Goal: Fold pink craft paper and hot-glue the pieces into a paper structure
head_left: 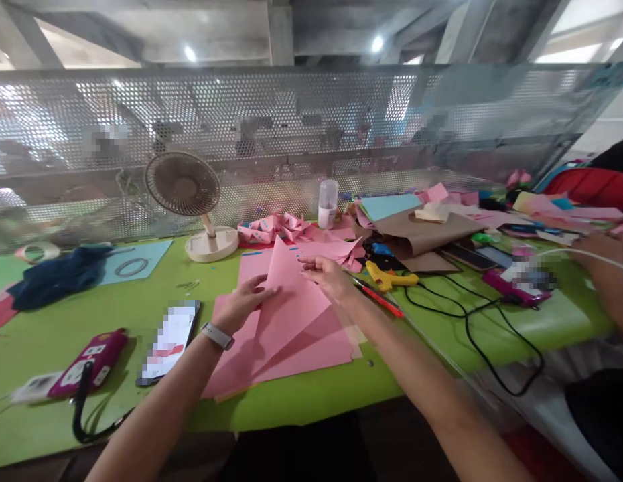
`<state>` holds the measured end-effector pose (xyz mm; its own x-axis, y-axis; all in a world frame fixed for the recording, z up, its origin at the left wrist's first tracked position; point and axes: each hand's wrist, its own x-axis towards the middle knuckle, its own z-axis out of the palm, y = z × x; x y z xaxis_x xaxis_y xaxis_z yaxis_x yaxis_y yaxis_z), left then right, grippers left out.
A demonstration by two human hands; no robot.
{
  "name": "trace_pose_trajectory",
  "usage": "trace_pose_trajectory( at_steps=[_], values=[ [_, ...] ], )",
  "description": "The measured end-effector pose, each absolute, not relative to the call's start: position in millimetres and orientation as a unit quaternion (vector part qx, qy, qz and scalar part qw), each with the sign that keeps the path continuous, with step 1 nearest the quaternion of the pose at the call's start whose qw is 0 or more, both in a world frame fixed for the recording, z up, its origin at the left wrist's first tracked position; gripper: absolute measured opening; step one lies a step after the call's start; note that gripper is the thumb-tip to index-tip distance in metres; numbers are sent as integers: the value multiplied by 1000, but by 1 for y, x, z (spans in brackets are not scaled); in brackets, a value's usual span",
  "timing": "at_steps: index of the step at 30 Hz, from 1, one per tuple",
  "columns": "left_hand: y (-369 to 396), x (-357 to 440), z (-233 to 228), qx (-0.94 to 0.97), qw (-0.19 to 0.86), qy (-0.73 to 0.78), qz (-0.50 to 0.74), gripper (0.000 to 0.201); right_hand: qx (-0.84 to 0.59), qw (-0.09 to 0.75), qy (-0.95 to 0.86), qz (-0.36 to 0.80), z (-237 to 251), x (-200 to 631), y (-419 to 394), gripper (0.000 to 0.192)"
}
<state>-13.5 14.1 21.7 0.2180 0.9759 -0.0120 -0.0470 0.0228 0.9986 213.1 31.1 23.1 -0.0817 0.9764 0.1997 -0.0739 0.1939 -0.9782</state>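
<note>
A pink sheet of paper [291, 314] is lifted and folded over a stack of pink sheets [311, 351] on the green table [141, 308]. My left hand [246, 300] grips the folded sheet's left edge; a watch is on that wrist. My right hand [327, 274] pinches the sheet's upper right edge, with fingers bent around the paper. The fold rises to a point between both hands.
A phone [169, 341] and a magenta device [85, 365] lie left. A small fan [188, 194], white bottle [327, 203], pink scraps [286, 229], a yellow glue gun [389, 276], a red pen [379, 300] and black cables [472, 335] lie behind and right. Another person's arm [607, 274] is at the right edge.
</note>
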Motion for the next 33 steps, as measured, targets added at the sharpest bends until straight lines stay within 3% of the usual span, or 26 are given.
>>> trace_pose_trajectory(
  at_steps=[3, 5, 7, 10, 12, 16, 21, 27, 33],
  values=[
    [12, -5, 20, 496, 623, 422, 433, 39, -417, 574, -512, 485, 32, 219, 25, 40],
    [12, -1, 19, 441, 625, 391, 511, 40, -426, 586, -478, 497, 36, 224, 21, 49],
    [11, 2, 19, 390, 618, 363, 577, 41, -404, 568, -483, 530, 37, 225, 15, 56],
    [8, 5, 21, 361, 612, 338, 617, 38, -359, 520, -545, 551, 34, 216, 7, 49],
    [3, 7, 23, 356, 609, 340, 622, 35, -364, 528, -567, 517, 30, 206, 2, 42],
    [-7, 10, 27, 346, 614, 361, 611, 34, -405, 580, -562, 428, 24, 196, -2, 47],
    [-7, 5, 26, 353, 614, 347, 615, 32, -417, 591, -560, 404, 31, 202, -5, 45],
    [3, -9, 26, 358, 588, 334, 644, 41, -462, 547, -600, 356, 40, 214, -10, 46],
    [4, -12, 27, 354, 561, 324, 674, 34, -466, 515, -635, 336, 32, 215, -12, 47]
  ],
)
